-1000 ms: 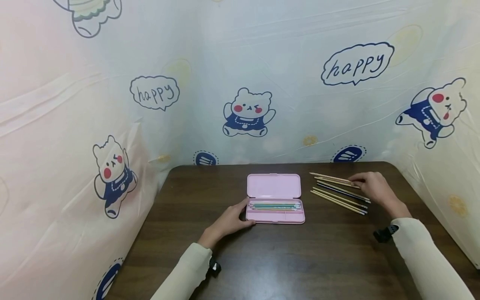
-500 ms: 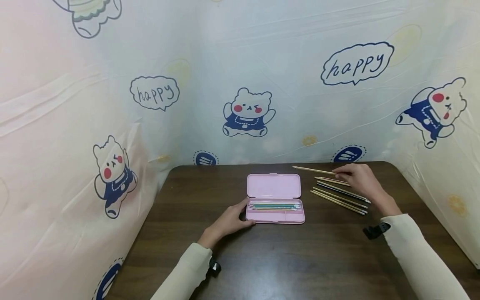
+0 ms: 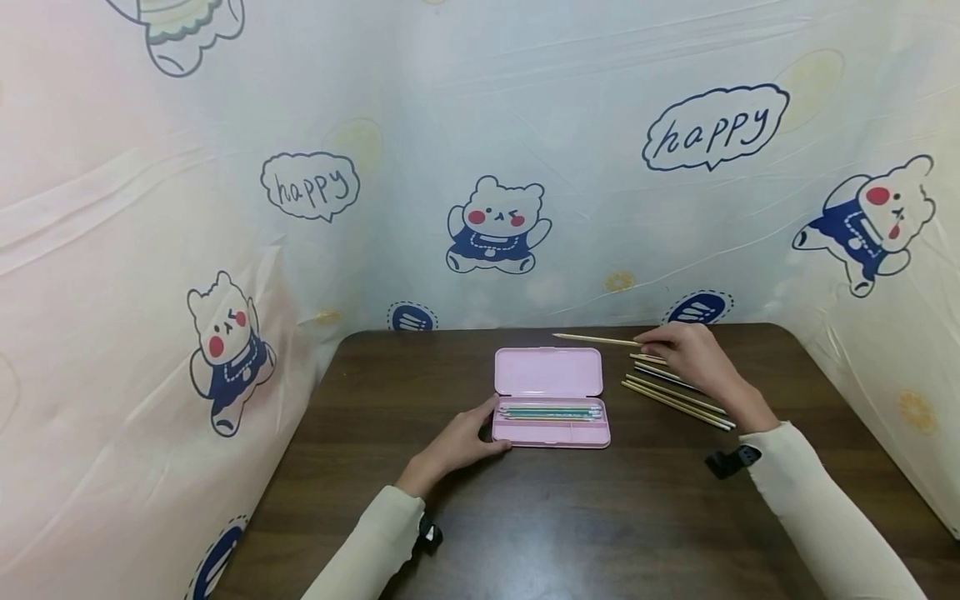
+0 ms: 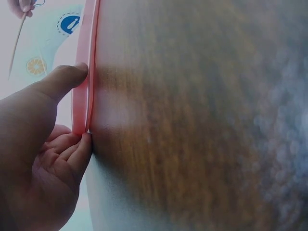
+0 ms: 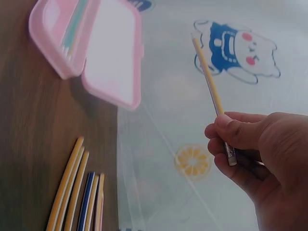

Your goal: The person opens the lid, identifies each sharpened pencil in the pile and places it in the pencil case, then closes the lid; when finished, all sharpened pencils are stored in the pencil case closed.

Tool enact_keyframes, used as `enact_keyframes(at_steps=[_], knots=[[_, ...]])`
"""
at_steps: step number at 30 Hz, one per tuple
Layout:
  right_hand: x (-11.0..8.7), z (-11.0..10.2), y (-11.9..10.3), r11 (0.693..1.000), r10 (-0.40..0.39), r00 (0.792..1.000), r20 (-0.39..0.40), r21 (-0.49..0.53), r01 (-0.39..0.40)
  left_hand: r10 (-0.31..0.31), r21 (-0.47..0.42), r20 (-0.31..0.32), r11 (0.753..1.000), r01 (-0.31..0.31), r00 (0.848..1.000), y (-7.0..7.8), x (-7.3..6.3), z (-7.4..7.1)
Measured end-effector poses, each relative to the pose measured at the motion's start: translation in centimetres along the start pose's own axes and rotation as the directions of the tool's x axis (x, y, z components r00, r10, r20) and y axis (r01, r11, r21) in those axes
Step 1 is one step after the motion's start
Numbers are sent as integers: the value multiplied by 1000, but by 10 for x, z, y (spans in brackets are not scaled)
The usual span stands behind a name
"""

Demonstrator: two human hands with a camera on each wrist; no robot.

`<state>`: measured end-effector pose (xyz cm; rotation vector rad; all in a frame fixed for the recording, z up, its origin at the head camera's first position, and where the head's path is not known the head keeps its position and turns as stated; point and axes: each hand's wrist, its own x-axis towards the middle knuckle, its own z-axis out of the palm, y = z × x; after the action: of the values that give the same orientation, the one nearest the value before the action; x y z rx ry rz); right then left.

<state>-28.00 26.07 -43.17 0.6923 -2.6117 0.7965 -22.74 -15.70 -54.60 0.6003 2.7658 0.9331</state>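
Note:
Near the table's back edge my right hand [image 3: 693, 358] pinches a yellow pencil [image 3: 596, 339] by its eraser end, the tip pointing left. In the right wrist view, thumb and fingers close round that pencil [image 5: 209, 79] just above its end. An open pink pencil case [image 3: 547, 372] lies mid-table, lid folded back. Several green and yellow pencils [image 3: 551, 412] lie in its rear compartment. My left hand [image 3: 457, 437] grips the left end of the case, thumb at the front side; the left wrist view shows thumb and curled fingers on its pink wall [image 4: 81, 108].
Several loose pencils [image 3: 678, 402], yellow ones and a dark one, lie fanned on the brown wooden table [image 3: 525, 525] right of the case, partly below my right hand. A printed curtain [image 3: 360, 250] hangs behind and beside the table.
My right hand has lifted the yellow pencil off the loose group and carried it left, toward the space behind the case lid. The left hand and the case have stayed put.

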Motion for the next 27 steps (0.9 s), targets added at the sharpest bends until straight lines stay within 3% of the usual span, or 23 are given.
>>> enact_keyframes(at_steps=[8, 27], knots=[[7, 8, -20, 999, -15, 1000, 12, 36, 14, -5, -4, 2, 1000, 5, 1000, 0, 0, 0], [11, 36, -45, 989, -141, 990, 23, 52, 139, -4, -4, 6, 1000, 4, 1000, -3, 1, 1]])
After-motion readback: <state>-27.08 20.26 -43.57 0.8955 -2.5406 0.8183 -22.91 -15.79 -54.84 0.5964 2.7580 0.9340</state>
